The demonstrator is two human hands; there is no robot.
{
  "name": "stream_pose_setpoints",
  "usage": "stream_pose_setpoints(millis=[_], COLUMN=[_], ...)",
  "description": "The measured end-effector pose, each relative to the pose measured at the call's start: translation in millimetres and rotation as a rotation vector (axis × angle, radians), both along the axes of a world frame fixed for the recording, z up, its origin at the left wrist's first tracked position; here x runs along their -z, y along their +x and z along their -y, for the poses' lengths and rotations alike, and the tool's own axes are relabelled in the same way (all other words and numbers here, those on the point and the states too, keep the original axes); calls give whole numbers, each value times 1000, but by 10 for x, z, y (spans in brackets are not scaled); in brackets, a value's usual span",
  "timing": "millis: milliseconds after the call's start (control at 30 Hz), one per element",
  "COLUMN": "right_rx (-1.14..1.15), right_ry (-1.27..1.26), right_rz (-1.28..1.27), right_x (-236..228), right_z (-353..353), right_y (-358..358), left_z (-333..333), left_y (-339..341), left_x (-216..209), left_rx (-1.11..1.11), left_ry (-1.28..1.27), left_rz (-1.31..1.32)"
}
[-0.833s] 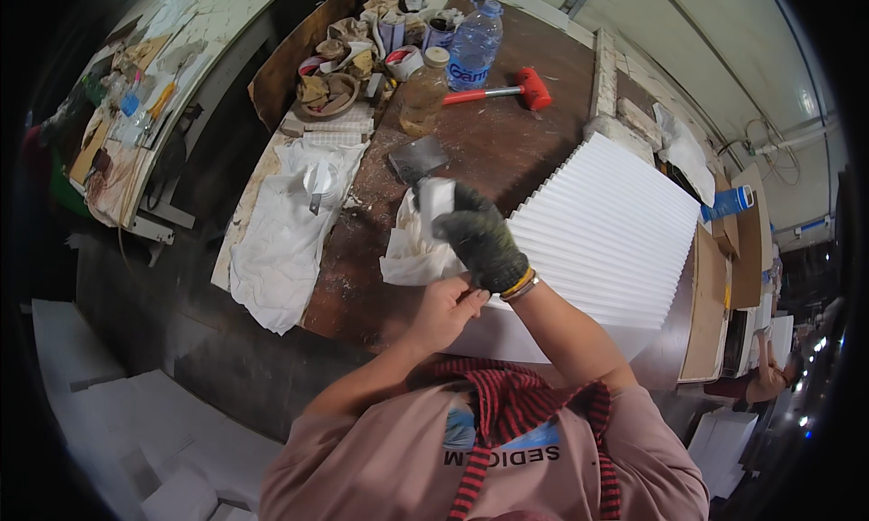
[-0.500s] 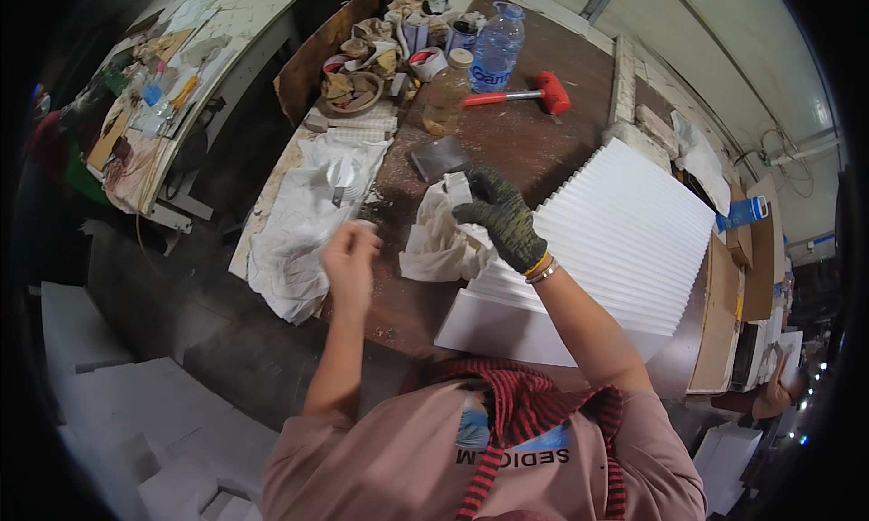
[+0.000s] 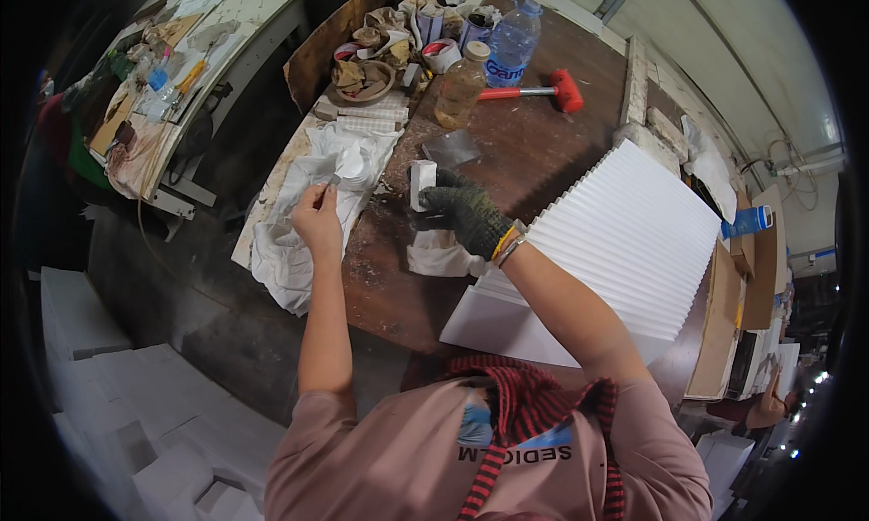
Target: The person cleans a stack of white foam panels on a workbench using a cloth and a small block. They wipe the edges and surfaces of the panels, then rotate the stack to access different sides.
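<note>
My left hand (image 3: pixel 317 220) is bare, its fingers pinched on a thin flat tool like a putty knife. The tool's far end meets a mound of white paste (image 3: pixel 354 163) on a crumpled white plastic sheet (image 3: pixel 276 254). My right hand (image 3: pixel 462 211), in a dark green patterned work glove, grips a small white block (image 3: pixel 422 184) upright between thumb and fingers. Just below that glove lies a folded white cloth (image 3: pixel 442 255) on the brown table (image 3: pixel 385 295). Beyond the block is a flat grey square piece (image 3: pixel 451 147).
White ridged strips (image 3: pixel 625 240) are stacked by my right forearm. Farther off stand a cloudy jar (image 3: pixel 460 91), a water bottle (image 3: pixel 514 41) and a red mallet (image 3: pixel 567 91). A bowl of scraps (image 3: pixel 367 85) sits back left. White blocks (image 3: pixel 145 394) are piled lower left.
My left hand has moved forward and left onto the flat tool. My right hand has shifted left and nearer, bringing the white block away from the cloth, which now lies lower.
</note>
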State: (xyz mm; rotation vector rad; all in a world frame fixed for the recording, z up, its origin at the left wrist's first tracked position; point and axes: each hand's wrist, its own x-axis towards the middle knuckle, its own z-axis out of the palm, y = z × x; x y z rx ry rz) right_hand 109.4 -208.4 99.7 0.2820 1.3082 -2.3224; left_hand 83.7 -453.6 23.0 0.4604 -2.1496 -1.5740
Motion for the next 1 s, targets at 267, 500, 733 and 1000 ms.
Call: stream_pose_setpoints(millis=[267, 500, 733, 1000], right_rx=[11, -77, 22, -1], right_ry=[-103, -107, -51, -96], right_rz=[15, 57, 84, 116], right_x=[-31, 149, 123, 9], right_z=[147, 221, 321, 445], right_y=[-255, -326, -381, -426], left_z=[153, 10, 90, 295], left_y=[-62, -247, -171, -71], left_x=[-634, -690, -505, -326], left_rx=[116, 210, 87, 48], left_ry=[-615, -834, -552, 235], left_rz=[-52, 78, 67, -19])
